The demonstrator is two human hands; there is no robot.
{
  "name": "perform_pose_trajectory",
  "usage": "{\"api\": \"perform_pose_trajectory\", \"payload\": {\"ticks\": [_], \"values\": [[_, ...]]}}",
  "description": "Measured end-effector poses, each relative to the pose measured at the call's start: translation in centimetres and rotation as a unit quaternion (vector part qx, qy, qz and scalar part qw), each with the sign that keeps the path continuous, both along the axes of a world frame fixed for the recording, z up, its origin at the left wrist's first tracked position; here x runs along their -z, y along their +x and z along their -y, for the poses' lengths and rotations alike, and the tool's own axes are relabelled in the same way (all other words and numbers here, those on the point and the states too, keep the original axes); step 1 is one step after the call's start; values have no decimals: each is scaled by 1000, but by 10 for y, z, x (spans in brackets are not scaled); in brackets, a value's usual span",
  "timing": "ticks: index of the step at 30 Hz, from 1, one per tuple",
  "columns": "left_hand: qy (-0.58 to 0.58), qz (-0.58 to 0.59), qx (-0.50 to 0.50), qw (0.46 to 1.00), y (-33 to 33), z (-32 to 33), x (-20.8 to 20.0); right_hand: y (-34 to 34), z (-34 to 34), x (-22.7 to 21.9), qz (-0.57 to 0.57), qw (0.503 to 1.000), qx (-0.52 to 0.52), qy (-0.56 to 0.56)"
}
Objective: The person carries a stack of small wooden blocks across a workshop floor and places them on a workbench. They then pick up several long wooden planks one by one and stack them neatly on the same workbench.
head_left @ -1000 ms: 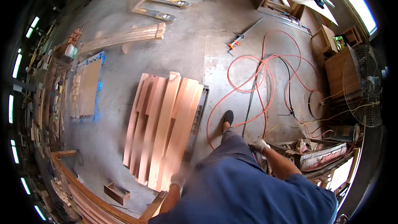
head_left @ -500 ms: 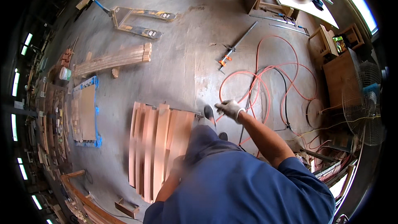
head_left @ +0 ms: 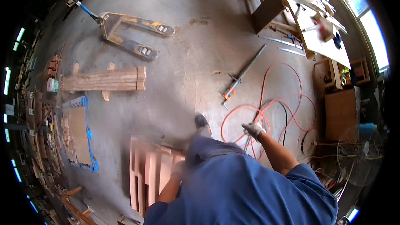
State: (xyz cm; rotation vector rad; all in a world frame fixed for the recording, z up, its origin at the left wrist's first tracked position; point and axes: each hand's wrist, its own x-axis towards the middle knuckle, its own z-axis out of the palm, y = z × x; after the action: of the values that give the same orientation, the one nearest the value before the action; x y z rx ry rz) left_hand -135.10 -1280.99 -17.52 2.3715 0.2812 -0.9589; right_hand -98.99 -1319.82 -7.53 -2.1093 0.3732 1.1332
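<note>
My right hand [head_left: 253,129], in a pale work glove, hangs out in front of my right side above a coiled red hose [head_left: 301,81]. Its fingers are loosely curled, and nothing shows in them. My left hand [head_left: 179,168] is low by my left hip, beside a stack of reddish-brown boards [head_left: 139,162]. Blur and my body hide its fingers, so whether it touches the boards cannot be told. A long bar clamp with orange jaws [head_left: 229,93] lies on the floor ahead.
A yellow pallet jack [head_left: 114,27] stands at far left. Nearer are a bundle of long boards [head_left: 104,80] and a blue pallet [head_left: 94,164] with flat panels. On the right are a workbench [head_left: 310,29], a wooden cabinet [head_left: 339,114] and a wire-caged fan [head_left: 358,156].
My body has turned and shifted, and the board stack now sits lower in view. The right hand has moved right and down over the hose. One foot shows farther ahead.
</note>
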Motion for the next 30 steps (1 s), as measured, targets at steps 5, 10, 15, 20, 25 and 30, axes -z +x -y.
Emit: {"api": "perform_pose_trajectory", "payload": {"ticks": [5, 10, 15, 20, 25, 30], "values": [[-216, -55, -548, 806, 183, -109, -25, 22, 55, 20, -33, 988, -52, -143], [-216, 64, -632, 742, 332, -178, 8, 90, 3, -20, -97, 974, -131, -156], [-82, -73, -534, 838, 405, -211, 45, 205, -31, 24, -116, 980, -102, -123], [120, -5, 9, 993, 461, -196, 35, 426, -79, 37, -49, 982, -140, -119], [-16, -185, -208, 960, 617, -158, -56, 773, -195, 54, 143, 934, -288, -156], [-29, -126, -177, 976, 759, -192, -41, 979, -405, -92, 189, 955, 7, 229]]}}
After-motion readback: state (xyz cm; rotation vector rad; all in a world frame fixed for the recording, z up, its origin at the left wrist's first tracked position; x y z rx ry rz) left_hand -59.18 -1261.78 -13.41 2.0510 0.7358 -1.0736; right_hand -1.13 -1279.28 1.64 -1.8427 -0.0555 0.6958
